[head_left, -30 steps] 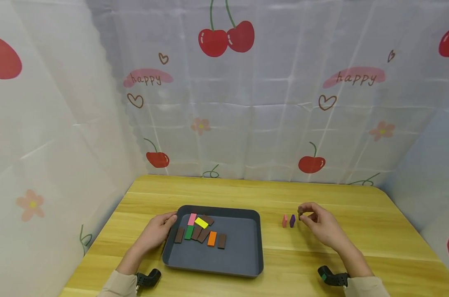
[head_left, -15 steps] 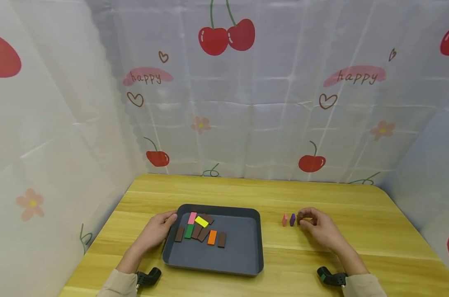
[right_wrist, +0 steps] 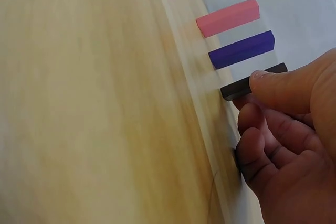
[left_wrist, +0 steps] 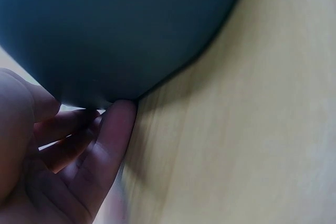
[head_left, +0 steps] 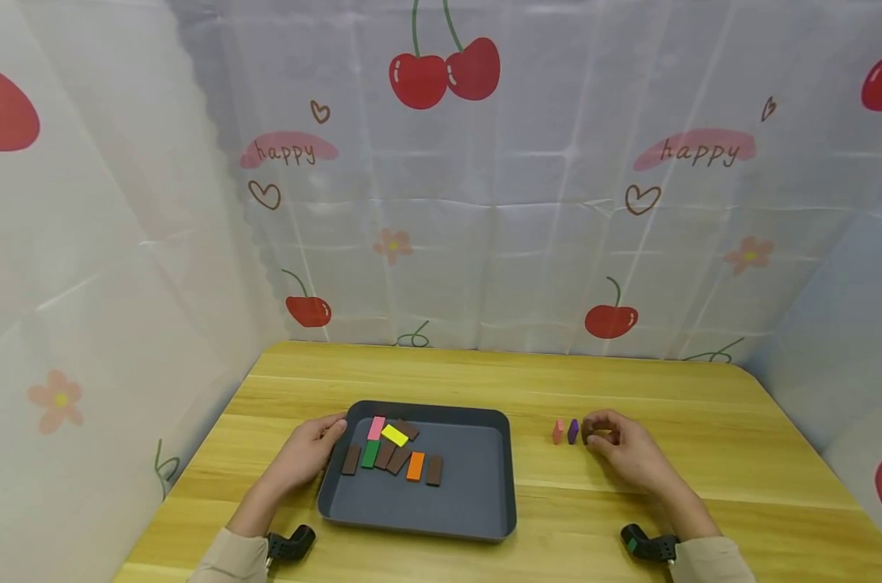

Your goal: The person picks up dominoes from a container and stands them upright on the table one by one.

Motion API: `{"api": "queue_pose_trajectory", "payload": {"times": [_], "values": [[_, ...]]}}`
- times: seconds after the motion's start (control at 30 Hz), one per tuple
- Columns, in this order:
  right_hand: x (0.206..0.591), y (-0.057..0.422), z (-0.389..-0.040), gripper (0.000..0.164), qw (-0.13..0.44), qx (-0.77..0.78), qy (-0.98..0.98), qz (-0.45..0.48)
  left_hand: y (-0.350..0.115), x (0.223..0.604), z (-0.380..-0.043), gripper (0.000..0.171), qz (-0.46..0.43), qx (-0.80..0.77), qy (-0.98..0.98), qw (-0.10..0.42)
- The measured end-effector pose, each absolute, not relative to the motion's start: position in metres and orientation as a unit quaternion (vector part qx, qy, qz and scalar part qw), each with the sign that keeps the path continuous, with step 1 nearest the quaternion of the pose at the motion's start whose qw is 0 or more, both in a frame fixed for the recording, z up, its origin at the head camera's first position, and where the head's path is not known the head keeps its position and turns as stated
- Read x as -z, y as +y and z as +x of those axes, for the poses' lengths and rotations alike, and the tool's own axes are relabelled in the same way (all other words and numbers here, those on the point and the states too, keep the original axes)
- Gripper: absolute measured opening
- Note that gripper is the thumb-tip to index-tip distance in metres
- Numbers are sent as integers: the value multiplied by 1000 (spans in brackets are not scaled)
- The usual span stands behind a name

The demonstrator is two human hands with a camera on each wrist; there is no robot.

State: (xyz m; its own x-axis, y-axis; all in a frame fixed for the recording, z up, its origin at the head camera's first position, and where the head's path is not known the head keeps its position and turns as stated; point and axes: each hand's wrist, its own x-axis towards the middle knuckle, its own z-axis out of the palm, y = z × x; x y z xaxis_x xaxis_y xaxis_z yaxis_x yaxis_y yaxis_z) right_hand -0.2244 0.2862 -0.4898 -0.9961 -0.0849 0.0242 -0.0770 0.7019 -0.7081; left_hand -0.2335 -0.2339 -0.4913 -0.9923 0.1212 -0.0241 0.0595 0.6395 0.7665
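My right hand (head_left: 626, 453) pinches a dark brown domino (right_wrist: 239, 88) between thumb and fingers. That domino stands upright, its lower end at the tabletop. Beside it, apart from one another, stand a purple domino (head_left: 573, 431) and a pink domino (head_left: 558, 431), roughly in a row. At the far left corner of a dark grey tray (head_left: 477, 510), my left hand (head_left: 305, 455) holds the rim. The left wrist view has the fingers (left_wrist: 113, 135) against the tray's outer wall. Inside the tray lie several brown dominoes, plus a yellow domino (head_left: 394, 436), a green domino (head_left: 370, 454) and an orange domino (head_left: 415, 467).
Another pink domino (head_left: 377, 428) lies in the tray near its far left corner. Everything rests on a wooden table (head_left: 579, 518). White sheets printed with cherries (head_left: 484, 202) enclose the back and sides. Each wrist wears a black camera mount (head_left: 291, 544).
My right hand has lowered the brown domino to the tabletop beside the purple one and still pinches it. The left hand and the tray have stayed in place.
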Motion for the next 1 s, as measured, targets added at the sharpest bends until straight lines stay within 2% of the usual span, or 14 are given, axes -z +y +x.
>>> {"api": "queue_pose_trajectory", "payload": {"times": [0.27,0.57,0.77,1.0], "values": [[491,287,-222,30,10,385,922,-46,-234,493,-231,48,53,-421,905,38],[485,290,-221,45,27,410,910,-55,-235,496,-231,48,43,-420,905,39],[468,292,-220,47,28,414,908,-63,-234,493,-232,49,42,-425,903,42],[445,288,-217,50,1,379,923,-63,-236,494,-237,49,51,-424,903,43]]}}
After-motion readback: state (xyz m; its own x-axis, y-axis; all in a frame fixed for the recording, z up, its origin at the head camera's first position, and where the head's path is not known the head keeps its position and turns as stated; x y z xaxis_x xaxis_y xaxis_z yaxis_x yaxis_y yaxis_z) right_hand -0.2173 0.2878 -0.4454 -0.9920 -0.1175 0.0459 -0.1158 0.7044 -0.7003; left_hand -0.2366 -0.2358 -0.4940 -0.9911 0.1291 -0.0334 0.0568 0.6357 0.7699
